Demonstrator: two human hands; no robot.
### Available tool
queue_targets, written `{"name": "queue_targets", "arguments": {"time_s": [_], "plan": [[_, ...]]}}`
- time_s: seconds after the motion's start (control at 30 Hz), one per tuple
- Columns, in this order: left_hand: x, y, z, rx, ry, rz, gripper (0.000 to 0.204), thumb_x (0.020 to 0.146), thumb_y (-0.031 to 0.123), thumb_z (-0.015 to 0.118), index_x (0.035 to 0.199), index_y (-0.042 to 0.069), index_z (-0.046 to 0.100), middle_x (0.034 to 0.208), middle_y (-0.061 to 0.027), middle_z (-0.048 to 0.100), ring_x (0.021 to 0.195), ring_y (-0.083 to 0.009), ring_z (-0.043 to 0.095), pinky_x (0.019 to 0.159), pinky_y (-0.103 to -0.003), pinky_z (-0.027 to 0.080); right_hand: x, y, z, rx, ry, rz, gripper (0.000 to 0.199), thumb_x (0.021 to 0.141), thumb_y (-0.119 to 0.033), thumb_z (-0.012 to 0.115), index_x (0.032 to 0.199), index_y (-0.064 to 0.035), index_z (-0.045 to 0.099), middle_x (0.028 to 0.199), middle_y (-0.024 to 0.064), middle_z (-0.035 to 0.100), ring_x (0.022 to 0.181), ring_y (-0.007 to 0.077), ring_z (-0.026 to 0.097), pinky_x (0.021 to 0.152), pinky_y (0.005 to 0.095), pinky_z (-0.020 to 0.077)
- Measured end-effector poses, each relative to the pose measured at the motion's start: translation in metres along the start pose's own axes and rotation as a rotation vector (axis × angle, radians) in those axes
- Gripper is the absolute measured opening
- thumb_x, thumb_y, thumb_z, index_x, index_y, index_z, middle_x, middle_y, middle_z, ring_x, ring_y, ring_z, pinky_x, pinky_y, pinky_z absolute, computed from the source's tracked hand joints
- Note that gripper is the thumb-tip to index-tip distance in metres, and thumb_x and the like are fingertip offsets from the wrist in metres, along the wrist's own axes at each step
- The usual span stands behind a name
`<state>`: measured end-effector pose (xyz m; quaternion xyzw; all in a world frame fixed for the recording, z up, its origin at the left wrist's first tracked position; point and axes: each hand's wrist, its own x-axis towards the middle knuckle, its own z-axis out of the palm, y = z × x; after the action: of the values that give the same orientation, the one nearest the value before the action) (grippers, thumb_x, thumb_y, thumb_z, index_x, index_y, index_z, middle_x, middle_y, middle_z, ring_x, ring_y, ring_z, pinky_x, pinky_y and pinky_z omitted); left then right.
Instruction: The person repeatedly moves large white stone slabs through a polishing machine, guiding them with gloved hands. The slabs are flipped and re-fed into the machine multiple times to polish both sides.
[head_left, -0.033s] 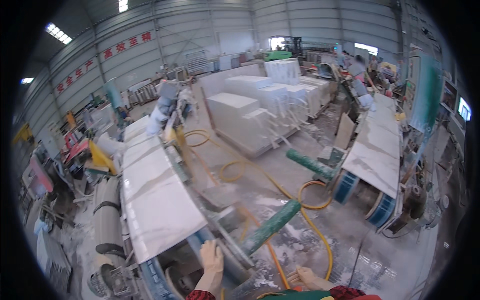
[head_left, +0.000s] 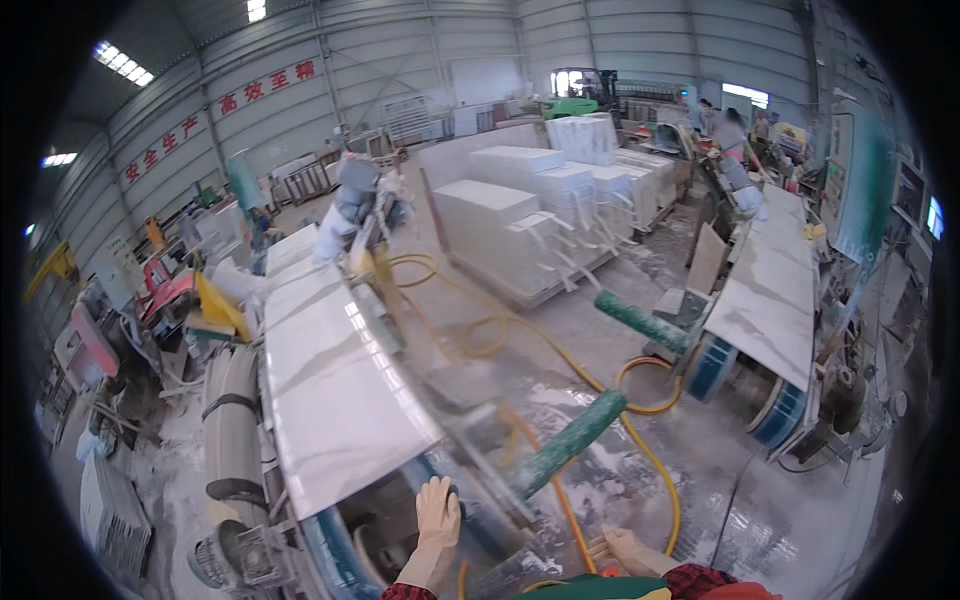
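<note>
My left hand (head_left: 438,518), in a pale glove, reaches in at the lower middle. Its fingers are stretched and lie along the blue belt edge (head_left: 482,520) of the left machine, just off the near corner of a white, brown-veined stone slab (head_left: 350,430). A small dark patch shows beside its fingertips; what it is I cannot make out. My right hand (head_left: 625,552), also gloved, is low by my body with its fingers apart and nothing visible in them. Nearest to it are an orange hose (head_left: 577,520) and a yellow hose (head_left: 668,500) on the floor.
A green roller (head_left: 575,440) juts from the left machine, another green roller (head_left: 640,322) from the right machine. More veined slabs (head_left: 765,290) lie on the right machine. Strapped white stone blocks (head_left: 500,225) stand ahead. People (head_left: 730,130) are at the far right.
The view has shifted slightly, so the scene sits a little farther right in the picture. Both hands keep nearly the same places beside the machine and my body.
</note>
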<state>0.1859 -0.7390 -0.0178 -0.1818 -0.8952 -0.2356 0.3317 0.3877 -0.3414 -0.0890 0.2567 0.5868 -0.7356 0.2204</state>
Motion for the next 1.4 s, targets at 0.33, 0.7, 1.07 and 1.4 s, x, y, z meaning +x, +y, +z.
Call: {"name": "queue_targets", "arguments": {"time_s": [0.33, 0.7, 1.07, 1.4], "plan": [[-0.048, -0.218, -0.144, 0.348, -0.064, -0.286, 0.046, 0.099, 0.029, 0.069, 0.139, 0.008, 0.064, 0.145, -0.0257, 0.061, 0.142, -0.0471, 0.051, 0.119, -0.059, 0.039, 0.027, -0.054, 0.185, -0.376, -0.303, -0.009, 0.072, 0.113, -0.057, 0.060, 0.136, 0.0113, 0.068, 0.118, 0.0209, 0.082, 0.106, 0.0241, 0.077, 0.097, 0.0362, 0.0616], [-0.043, -0.221, -0.142, 0.395, -0.028, -0.363, 0.041, 0.100, 0.026, 0.066, 0.137, 0.007, 0.065, 0.147, -0.0222, 0.061, 0.141, -0.0456, 0.052, 0.121, -0.059, 0.038, 0.040, -0.179, 0.280, -1.023, -0.178, -0.605, 0.030, 0.108, -0.034, 0.064, 0.109, -0.0070, 0.077, 0.097, 0.0156, 0.079, 0.091, 0.0293, 0.073, 0.085, 0.0393, 0.0559], [-0.046, -0.214, -0.154, 0.447, -0.116, -0.335, 0.051, 0.100, 0.025, 0.064, 0.147, 0.003, 0.062, 0.152, -0.0276, 0.058, 0.144, -0.0521, 0.049, 0.124, -0.063, 0.033, 0.158, -0.231, 0.317, -1.214, 0.101, -1.578, 0.038, 0.093, -0.018, 0.069, 0.125, -0.0010, 0.061, 0.127, 0.0228, 0.062, 0.119, 0.0441, 0.060, 0.107, 0.0527, 0.0478], [-0.066, -0.218, -0.150, 0.393, -0.217, -0.421, 0.055, 0.100, 0.019, 0.067, 0.153, 0.004, 0.062, 0.160, -0.0338, 0.053, 0.149, -0.0539, 0.048, 0.127, -0.064, 0.031, 0.145, -0.234, 0.314, -1.295, 0.121, -1.461, 0.037, 0.094, -0.020, 0.070, 0.127, -0.0054, 0.060, 0.128, 0.0169, 0.062, 0.123, 0.0379, 0.058, 0.109, 0.0497, 0.0443]]}}
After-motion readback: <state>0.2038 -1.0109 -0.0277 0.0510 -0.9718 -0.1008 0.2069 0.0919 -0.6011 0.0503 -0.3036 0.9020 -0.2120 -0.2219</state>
